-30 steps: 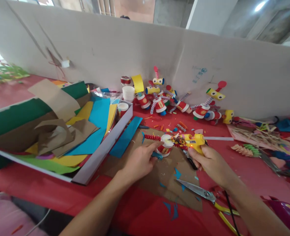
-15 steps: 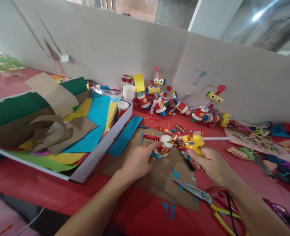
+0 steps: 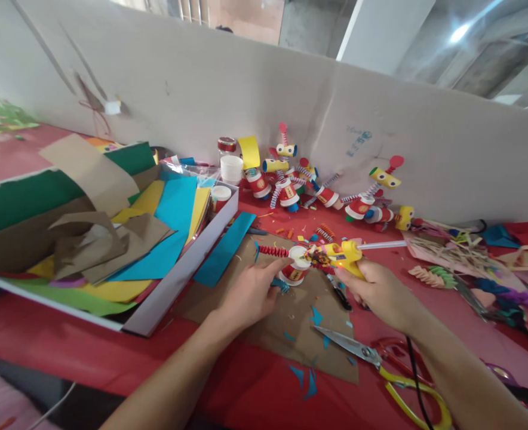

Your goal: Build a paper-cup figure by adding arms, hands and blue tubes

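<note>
My left hand pinches the cup, which already has a red coil on it. My right hand grips the glue gun, nozzle at the cup. Unlike the figures at the desk's back edge, it has no head yet.

Glossy yellow plastic on the glue gun; the glue stick out its right end is translucent and smooth. The paper cup is red-and-white coated paper, smooth with a slight sheen. Left of it, the paper spring is folded matt red paper. Underneath lies a kraft sheet, brown, matt, rough-looking. Near right, the scissors have shiny bare-metal blades and yellow plastic handles. The red tablecloth is smooth with a faint sheen. On the left, a white cardboard box holds matt coloured paper sheets. The far partition is white, matt and scuffed.
</note>
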Tool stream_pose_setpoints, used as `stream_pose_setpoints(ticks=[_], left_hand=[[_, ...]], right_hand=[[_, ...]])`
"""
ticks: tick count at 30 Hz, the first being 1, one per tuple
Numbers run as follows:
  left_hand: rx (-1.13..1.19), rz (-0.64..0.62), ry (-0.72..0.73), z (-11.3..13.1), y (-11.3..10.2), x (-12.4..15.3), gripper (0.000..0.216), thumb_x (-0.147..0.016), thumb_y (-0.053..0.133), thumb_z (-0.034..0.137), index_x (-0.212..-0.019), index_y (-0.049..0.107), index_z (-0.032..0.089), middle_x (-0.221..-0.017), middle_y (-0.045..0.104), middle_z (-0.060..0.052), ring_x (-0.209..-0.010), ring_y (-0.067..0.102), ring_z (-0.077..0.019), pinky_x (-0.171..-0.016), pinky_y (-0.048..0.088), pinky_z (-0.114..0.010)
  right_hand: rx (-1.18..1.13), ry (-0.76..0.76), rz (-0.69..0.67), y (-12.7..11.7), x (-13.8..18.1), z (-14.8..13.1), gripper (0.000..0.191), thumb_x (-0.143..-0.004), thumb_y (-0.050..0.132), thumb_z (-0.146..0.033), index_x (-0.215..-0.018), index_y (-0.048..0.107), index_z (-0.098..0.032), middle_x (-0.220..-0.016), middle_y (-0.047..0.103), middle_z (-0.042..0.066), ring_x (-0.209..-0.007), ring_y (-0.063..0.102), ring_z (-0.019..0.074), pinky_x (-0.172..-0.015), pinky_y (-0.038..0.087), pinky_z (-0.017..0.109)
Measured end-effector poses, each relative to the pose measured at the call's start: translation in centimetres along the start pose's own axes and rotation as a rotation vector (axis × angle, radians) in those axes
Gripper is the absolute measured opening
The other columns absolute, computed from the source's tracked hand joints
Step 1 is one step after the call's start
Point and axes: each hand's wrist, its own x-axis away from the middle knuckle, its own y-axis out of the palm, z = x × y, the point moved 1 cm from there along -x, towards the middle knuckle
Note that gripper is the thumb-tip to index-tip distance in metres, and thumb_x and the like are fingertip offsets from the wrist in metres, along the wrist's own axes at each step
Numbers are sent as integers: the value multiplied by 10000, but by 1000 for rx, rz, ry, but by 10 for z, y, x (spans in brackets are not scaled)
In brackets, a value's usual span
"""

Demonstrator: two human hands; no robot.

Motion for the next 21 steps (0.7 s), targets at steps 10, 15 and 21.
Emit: stream_pose_setpoints(ticks=[10, 15, 21], left_hand=[[9, -2, -4, -2, 3, 0, 676, -749, 538, 47, -1392, 451, 235, -1150, 698, -101, -1064, 655, -263, -880, 510, -368], [-15, -20, -39, -2, 3, 1, 663, -769, 545, 69, -1398, 442, 254, -1141, 698, -89, -1074, 648, -254, -892, 503, -355], [8, -15, -39, -2, 3, 1, 653, -777, 559, 79, -1399, 437, 238, -1122, 699, -97, -1059, 651, -273, -888, 507, -387]], right_hand=[[48, -36, 38, 0, 0, -4, 340, -884, 435, -475, -631, 441, -248, -455, 450, -38, -441, 426, 145, -483, 306, 287], [108, -44, 47, -2, -1, -7, 321, -867, 446, -443, -616, 429, -243, -486, 472, -23, -482, 441, 151, -499, 309, 284], [83, 2, 58, -10, 7, 3, 361, -871, 417, -511, -644, 473, -236, -529, 530, 0, -511, 494, 170, -515, 355, 286]])
